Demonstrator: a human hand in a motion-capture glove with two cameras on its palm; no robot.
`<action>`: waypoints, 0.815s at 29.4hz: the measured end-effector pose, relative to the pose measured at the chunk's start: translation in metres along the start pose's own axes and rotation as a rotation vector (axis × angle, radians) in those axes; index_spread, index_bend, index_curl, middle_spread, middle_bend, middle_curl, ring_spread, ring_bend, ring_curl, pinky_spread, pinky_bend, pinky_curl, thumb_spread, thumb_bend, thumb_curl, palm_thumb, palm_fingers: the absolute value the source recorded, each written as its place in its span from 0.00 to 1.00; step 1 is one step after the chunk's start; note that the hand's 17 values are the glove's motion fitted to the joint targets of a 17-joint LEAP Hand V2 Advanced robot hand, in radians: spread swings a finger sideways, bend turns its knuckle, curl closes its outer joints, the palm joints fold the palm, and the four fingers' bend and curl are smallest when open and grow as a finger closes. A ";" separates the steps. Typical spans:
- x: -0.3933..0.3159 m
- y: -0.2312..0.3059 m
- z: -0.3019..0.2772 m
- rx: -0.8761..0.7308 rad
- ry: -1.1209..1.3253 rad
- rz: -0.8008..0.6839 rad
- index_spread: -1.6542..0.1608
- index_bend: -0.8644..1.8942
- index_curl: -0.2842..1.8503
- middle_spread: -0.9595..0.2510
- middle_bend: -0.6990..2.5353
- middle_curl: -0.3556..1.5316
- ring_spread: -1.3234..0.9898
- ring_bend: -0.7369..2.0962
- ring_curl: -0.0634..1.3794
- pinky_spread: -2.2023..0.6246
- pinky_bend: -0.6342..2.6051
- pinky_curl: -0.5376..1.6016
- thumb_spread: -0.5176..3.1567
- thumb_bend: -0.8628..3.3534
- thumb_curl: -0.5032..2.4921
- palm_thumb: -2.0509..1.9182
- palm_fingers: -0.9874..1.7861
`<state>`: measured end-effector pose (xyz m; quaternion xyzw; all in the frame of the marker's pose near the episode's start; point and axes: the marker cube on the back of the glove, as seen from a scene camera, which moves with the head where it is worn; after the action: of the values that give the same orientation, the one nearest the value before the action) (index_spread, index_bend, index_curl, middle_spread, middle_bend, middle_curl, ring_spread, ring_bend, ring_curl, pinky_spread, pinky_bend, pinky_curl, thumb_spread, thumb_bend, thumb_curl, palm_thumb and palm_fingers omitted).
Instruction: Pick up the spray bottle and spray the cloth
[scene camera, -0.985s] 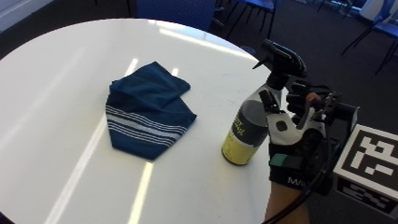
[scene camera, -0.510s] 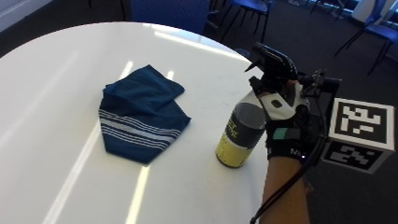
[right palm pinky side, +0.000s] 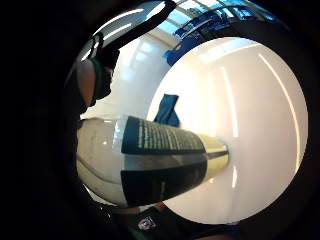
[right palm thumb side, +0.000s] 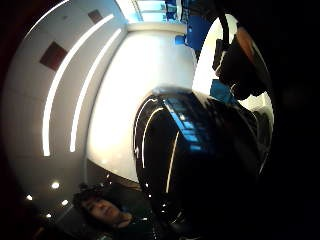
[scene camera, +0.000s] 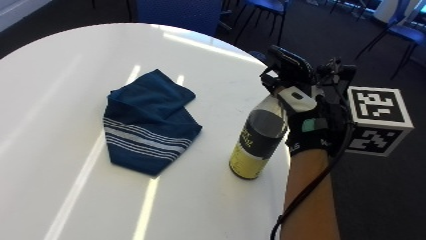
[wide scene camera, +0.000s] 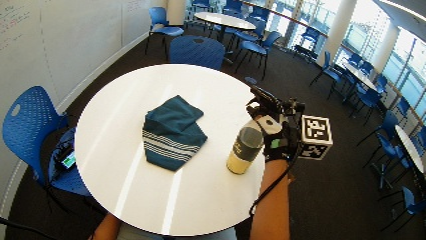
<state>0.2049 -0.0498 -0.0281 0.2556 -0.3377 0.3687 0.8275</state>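
Observation:
A spray bottle (scene camera: 259, 140) with a dark and yellow body and a black trigger head (scene camera: 286, 62) stands upright on the round white table (scene camera: 53, 75) near its right edge. My gloved right hand (scene camera: 313, 132) is wrapped round the bottle's neck from the right, fingers curled at the trigger. A folded blue cloth (scene camera: 148, 125) with white stripes lies flat to the bottle's left, apart from it. The wide outside view shows the same bottle (wide scene camera: 243, 149), cloth (wide scene camera: 173, 131) and hand (wide scene camera: 274, 142). The bottle (right palm pinky side: 160, 160) fills both palm views (right palm thumb side: 200, 160), with the cloth (right palm pinky side: 167, 111) beyond it.
The table edge runs just right of the bottle, and my forearm reaches in over it. A blue chair (wide scene camera: 196, 50) stands at the far side and another (wide scene camera: 30, 130) at the left. White tabletop (wide scene camera: 120, 100) surrounds the cloth.
The outside picture has shifted, so its camera moved. My hand stays at the bottle's neck, and the bottle and cloth keep their places on the table.

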 end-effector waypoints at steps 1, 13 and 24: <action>0.000 -0.001 0.001 -0.020 -0.015 0.007 0.74 0.37 0.30 0.62 0.34 0.44 0.48 0.43 0.34 0.76 0.24 0.41 0.36 0.20 0.34 0.74 0.75; 0.002 -0.011 0.007 -0.135 -0.028 0.022 0.74 0.43 0.34 0.59 0.37 0.46 0.47 0.42 0.34 0.75 0.23 0.38 0.29 0.20 0.36 0.76 0.80; -0.003 -0.012 0.008 -0.085 -0.023 -0.055 0.75 0.47 0.38 0.59 0.39 0.47 0.46 0.43 0.35 0.74 0.25 0.39 0.26 0.20 0.38 0.75 0.81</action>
<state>0.2097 -0.0638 -0.0272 0.2336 -0.3552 0.3282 0.8435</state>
